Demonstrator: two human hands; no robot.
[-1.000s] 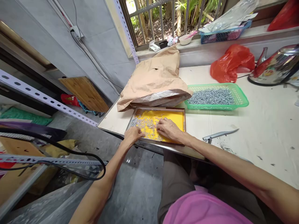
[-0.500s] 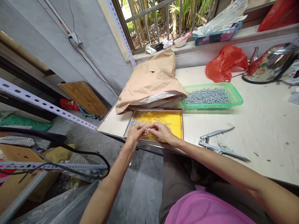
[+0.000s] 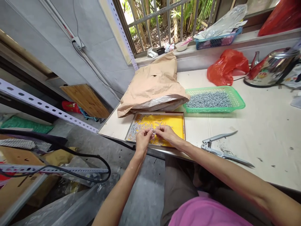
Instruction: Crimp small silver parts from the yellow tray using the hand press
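Slip risk: small silver metal pin, apparently pinched between fingertips of left hand and right hand, over shallow rectangular yellow-floored tray. Tray's 6 o'clock rim is near the edge of the off-white table; a fumble could reach the grey floor. Tray: loose silver pins, densest toward 9. Translucent green plastic basket at 2: heap of similar pieces.
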